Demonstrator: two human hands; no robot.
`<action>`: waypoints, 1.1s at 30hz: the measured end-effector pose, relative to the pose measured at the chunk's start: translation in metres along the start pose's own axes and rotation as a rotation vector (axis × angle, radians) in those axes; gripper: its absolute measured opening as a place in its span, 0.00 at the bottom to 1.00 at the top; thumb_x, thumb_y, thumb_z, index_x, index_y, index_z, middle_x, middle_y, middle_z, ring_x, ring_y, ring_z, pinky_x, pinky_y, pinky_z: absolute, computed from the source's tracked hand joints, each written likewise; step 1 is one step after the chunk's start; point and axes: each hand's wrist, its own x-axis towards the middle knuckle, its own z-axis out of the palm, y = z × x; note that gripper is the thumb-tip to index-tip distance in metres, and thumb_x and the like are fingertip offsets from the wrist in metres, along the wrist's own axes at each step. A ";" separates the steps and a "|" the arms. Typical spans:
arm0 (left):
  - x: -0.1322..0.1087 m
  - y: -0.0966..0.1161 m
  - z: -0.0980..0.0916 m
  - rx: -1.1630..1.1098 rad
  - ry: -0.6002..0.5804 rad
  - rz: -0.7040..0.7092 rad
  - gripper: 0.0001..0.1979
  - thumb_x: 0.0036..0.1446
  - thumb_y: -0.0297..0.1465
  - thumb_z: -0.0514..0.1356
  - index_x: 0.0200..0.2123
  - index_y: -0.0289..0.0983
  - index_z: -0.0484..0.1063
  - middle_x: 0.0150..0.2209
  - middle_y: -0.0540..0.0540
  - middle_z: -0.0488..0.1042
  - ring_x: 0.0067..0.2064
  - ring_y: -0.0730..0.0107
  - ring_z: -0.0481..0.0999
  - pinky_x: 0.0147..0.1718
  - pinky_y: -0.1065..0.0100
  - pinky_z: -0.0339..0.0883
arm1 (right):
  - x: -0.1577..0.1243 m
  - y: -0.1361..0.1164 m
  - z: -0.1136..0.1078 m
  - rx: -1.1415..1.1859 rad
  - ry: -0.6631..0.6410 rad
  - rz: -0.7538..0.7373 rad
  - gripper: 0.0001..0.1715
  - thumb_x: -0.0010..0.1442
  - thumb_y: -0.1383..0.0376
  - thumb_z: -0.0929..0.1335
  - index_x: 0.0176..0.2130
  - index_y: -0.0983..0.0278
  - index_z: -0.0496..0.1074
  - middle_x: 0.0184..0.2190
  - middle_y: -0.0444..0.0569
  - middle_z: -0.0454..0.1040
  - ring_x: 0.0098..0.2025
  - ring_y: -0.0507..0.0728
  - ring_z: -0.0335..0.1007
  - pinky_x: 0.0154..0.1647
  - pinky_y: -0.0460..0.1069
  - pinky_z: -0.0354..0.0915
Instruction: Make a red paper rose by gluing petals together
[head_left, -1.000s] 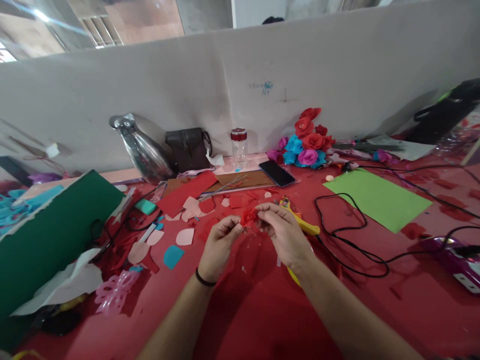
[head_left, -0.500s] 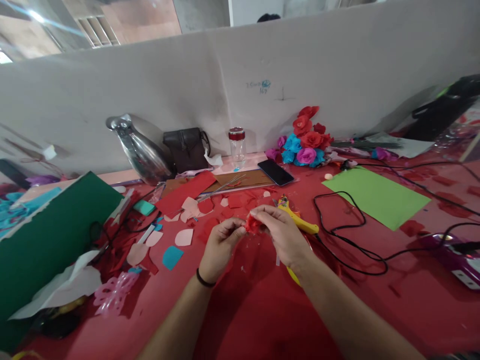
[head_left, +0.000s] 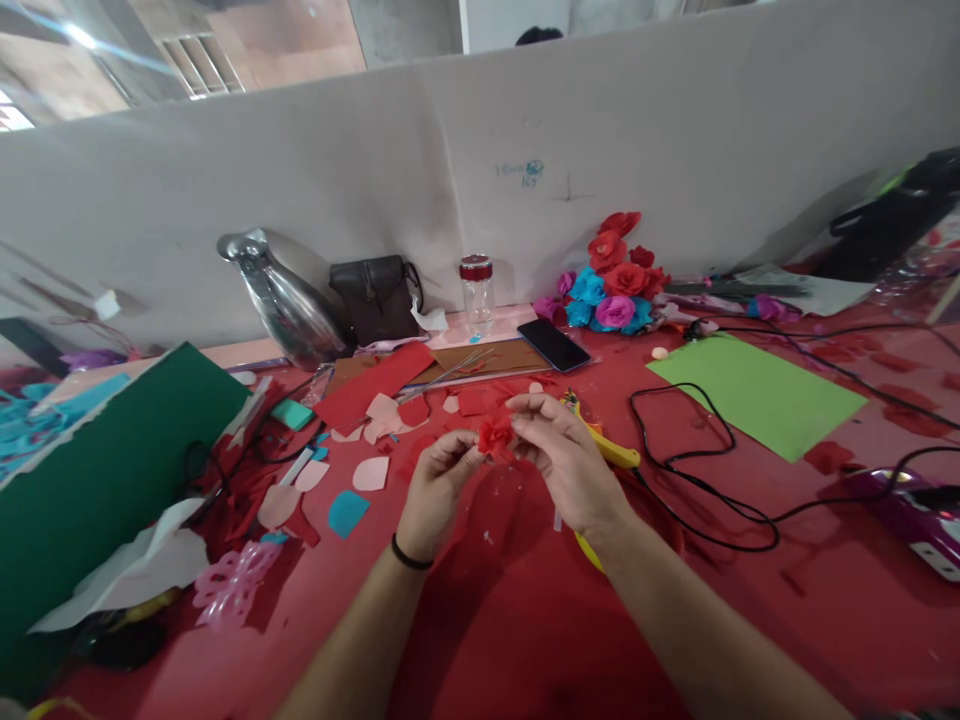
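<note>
A small red paper flower is held above the red table between both my hands. My left hand, with a black band on the wrist, pinches the flower from the left. My right hand pinches it from the right with curled fingers. Yellow-handled scissors lie just behind my right hand. Cut red and pink paper petals lie scattered beyond my left hand.
A bunch of red, blue and pink paper flowers leans on the grey partition. A phone, a glass jar, a brown pouch and a silver jug stand behind. Green sheet, black cable, dark green board.
My right hand has turned the red flower between the fingers and lifted slightly, so the flower's face now shows. The left hand stays in place.
</note>
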 end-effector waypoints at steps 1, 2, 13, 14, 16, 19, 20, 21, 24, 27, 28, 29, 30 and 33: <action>0.000 0.000 0.000 -0.003 0.005 0.002 0.08 0.45 0.34 0.67 0.27 0.36 0.75 0.27 0.49 0.73 0.31 0.71 0.68 0.35 0.69 0.62 | 0.000 0.001 0.000 -0.009 -0.014 -0.004 0.13 0.44 0.65 0.70 0.34 0.61 0.71 0.27 0.41 0.72 0.28 0.50 0.64 0.31 0.47 0.59; 0.000 0.001 0.001 -0.009 0.007 0.001 0.08 0.45 0.34 0.67 0.27 0.36 0.75 0.27 0.49 0.73 0.31 0.71 0.68 0.35 0.69 0.62 | 0.000 0.002 0.000 -0.011 -0.027 -0.009 0.14 0.44 0.66 0.71 0.34 0.61 0.70 0.27 0.41 0.72 0.29 0.50 0.65 0.32 0.47 0.59; 0.000 -0.005 0.003 -0.223 -0.050 -0.051 0.07 0.44 0.33 0.68 0.27 0.37 0.76 0.27 0.50 0.72 0.31 0.74 0.67 0.37 0.70 0.61 | 0.000 0.005 -0.002 0.031 -0.057 -0.077 0.15 0.43 0.71 0.69 0.34 0.60 0.72 0.30 0.42 0.72 0.35 0.52 0.66 0.35 0.47 0.60; -0.001 -0.005 0.004 -0.246 -0.057 -0.060 0.06 0.44 0.33 0.68 0.27 0.37 0.76 0.27 0.50 0.72 0.31 0.74 0.67 0.37 0.70 0.61 | 0.000 0.005 -0.002 0.024 -0.053 -0.078 0.13 0.44 0.70 0.69 0.34 0.60 0.72 0.30 0.42 0.72 0.34 0.52 0.65 0.35 0.47 0.60; -0.002 -0.003 0.006 -0.270 -0.066 -0.069 0.06 0.45 0.32 0.68 0.28 0.38 0.77 0.28 0.50 0.73 0.31 0.74 0.68 0.38 0.69 0.62 | -0.001 0.004 -0.002 0.004 -0.045 -0.072 0.10 0.48 0.66 0.69 0.34 0.60 0.72 0.30 0.43 0.71 0.33 0.51 0.65 0.35 0.47 0.61; -0.002 -0.001 0.007 -0.273 -0.072 -0.078 0.06 0.45 0.31 0.68 0.29 0.38 0.77 0.30 0.50 0.74 0.32 0.73 0.69 0.40 0.69 0.62 | -0.002 0.004 -0.001 -0.025 -0.052 -0.074 0.09 0.50 0.62 0.71 0.34 0.60 0.72 0.30 0.42 0.72 0.33 0.51 0.66 0.35 0.47 0.61; -0.002 -0.001 0.007 -0.271 -0.076 -0.083 0.06 0.45 0.31 0.67 0.29 0.38 0.77 0.30 0.50 0.74 0.33 0.73 0.69 0.40 0.68 0.62 | -0.002 0.004 0.000 -0.030 -0.055 -0.079 0.10 0.49 0.62 0.72 0.34 0.60 0.72 0.30 0.42 0.72 0.33 0.51 0.66 0.35 0.47 0.62; -0.002 -0.001 0.007 -0.267 -0.085 -0.090 0.05 0.45 0.31 0.67 0.29 0.38 0.77 0.29 0.50 0.74 0.33 0.73 0.69 0.41 0.68 0.62 | -0.002 0.004 0.000 -0.034 -0.054 -0.085 0.11 0.49 0.62 0.72 0.34 0.60 0.72 0.30 0.42 0.72 0.34 0.51 0.67 0.35 0.47 0.62; -0.003 -0.002 0.006 -0.248 -0.122 -0.114 0.05 0.45 0.30 0.67 0.28 0.37 0.77 0.28 0.50 0.73 0.33 0.72 0.69 0.40 0.68 0.62 | -0.002 0.004 0.001 -0.031 -0.044 -0.084 0.12 0.47 0.62 0.73 0.34 0.60 0.71 0.28 0.42 0.72 0.33 0.51 0.67 0.34 0.47 0.64; -0.003 -0.004 0.005 -0.232 -0.150 -0.131 0.05 0.45 0.31 0.68 0.25 0.36 0.75 0.27 0.50 0.72 0.31 0.74 0.68 0.38 0.68 0.61 | -0.002 0.003 0.001 -0.011 -0.041 -0.073 0.13 0.47 0.62 0.73 0.35 0.60 0.70 0.26 0.41 0.71 0.29 0.51 0.66 0.31 0.47 0.64; -0.004 -0.004 0.005 -0.227 -0.153 -0.138 0.06 0.45 0.32 0.68 0.25 0.36 0.75 0.26 0.50 0.72 0.31 0.74 0.68 0.38 0.68 0.61 | -0.003 0.002 0.001 -0.007 -0.033 -0.080 0.13 0.46 0.63 0.74 0.34 0.60 0.70 0.26 0.41 0.71 0.30 0.51 0.66 0.31 0.47 0.64; -0.003 -0.004 0.005 -0.223 -0.152 -0.144 0.07 0.45 0.32 0.68 0.24 0.36 0.74 0.26 0.50 0.71 0.30 0.74 0.68 0.37 0.68 0.61 | -0.003 0.000 0.001 -0.003 -0.019 -0.093 0.14 0.46 0.63 0.74 0.34 0.60 0.70 0.27 0.42 0.72 0.31 0.51 0.67 0.32 0.47 0.64; -0.003 -0.005 0.005 -0.220 -0.144 -0.148 0.07 0.45 0.32 0.68 0.24 0.36 0.74 0.26 0.50 0.71 0.30 0.74 0.68 0.37 0.69 0.61 | -0.003 -0.002 0.001 0.002 -0.001 -0.110 0.13 0.46 0.63 0.73 0.34 0.60 0.70 0.28 0.42 0.72 0.32 0.52 0.67 0.32 0.47 0.64; -0.002 -0.005 0.005 -0.228 -0.085 -0.139 0.07 0.44 0.31 0.68 0.26 0.36 0.74 0.26 0.50 0.72 0.30 0.75 0.68 0.36 0.69 0.61 | -0.004 -0.005 0.002 0.038 0.050 -0.147 0.10 0.48 0.63 0.72 0.34 0.60 0.71 0.31 0.44 0.73 0.31 0.51 0.67 0.32 0.47 0.63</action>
